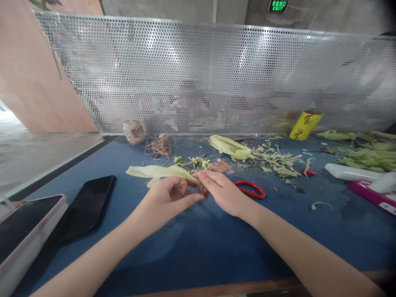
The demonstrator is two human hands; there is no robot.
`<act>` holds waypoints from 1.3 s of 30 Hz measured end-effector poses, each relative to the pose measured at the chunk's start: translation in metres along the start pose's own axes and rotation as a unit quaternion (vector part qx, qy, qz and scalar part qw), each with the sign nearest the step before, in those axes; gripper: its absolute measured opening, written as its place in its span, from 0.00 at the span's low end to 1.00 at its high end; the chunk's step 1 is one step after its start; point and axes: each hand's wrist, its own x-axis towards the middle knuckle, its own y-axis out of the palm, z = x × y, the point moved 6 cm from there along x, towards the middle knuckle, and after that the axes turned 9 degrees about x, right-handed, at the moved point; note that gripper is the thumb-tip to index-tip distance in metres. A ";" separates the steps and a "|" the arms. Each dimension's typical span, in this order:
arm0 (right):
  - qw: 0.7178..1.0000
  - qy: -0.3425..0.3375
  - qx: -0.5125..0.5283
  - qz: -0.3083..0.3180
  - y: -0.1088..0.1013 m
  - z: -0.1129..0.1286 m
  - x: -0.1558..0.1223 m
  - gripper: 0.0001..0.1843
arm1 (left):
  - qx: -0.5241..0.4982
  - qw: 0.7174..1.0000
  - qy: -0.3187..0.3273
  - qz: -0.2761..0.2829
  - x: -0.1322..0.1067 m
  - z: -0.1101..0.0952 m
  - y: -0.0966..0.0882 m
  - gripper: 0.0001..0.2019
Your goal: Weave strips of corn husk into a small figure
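Above the middle of the blue table, my left hand is closed round a pale green corn husk, whose long leaf sticks out to the left. My right hand pinches the husk's gathered end between thumb and fingers, close by the left fingertips. Its other fingers are partly hidden. Just right of this hand lies a red scissors-like loop handle; the rest is covered. Behind my hands are small knotted husk pieces and a larger bundle of husk leaves.
At left lie a black phone and a pink-edged device. Behind them are a stone-like block and tangled twine. Husk scraps, a yellow tube and a purple object are right. A perforated metal screen closes the back.
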 end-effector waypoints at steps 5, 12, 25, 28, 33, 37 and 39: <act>0.999 -0.011 -0.037 -0.005 0.003 0.000 0.000 0.19 | -0.144 0.988 -0.048 -0.042 0.001 0.013 0.017 0.13; 0.995 -0.021 -0.096 -0.005 0.003 -0.001 -0.001 0.19 | -0.073 0.994 -0.061 -0.048 0.004 0.015 0.013 0.07; 0.984 -0.075 -0.155 0.032 0.006 0.014 -0.003 0.17 | -0.135 0.988 -0.020 -0.076 0.000 0.003 0.011 0.01; 0.985 -0.081 -0.145 0.034 0.004 0.017 -0.004 0.17 | -0.117 0.990 -0.020 -0.076 -0.001 0.004 0.009 0.03; 0.997 -0.073 0.002 0.016 -0.001 0.010 -0.003 0.15 | 0.052 0.978 -0.014 -0.201 -0.009 0.000 -0.010 0.06; 0.972 -0.045 0.224 0.061 0.009 0.003 0.000 0.16 | -0.012 0.952 0.074 -0.298 -0.017 -0.007 -0.017 0.08; 0.960 -0.034 0.268 0.076 0.012 0.002 0.001 0.16 | 0.010 0.949 0.086 -0.304 -0.015 -0.003 -0.017 0.07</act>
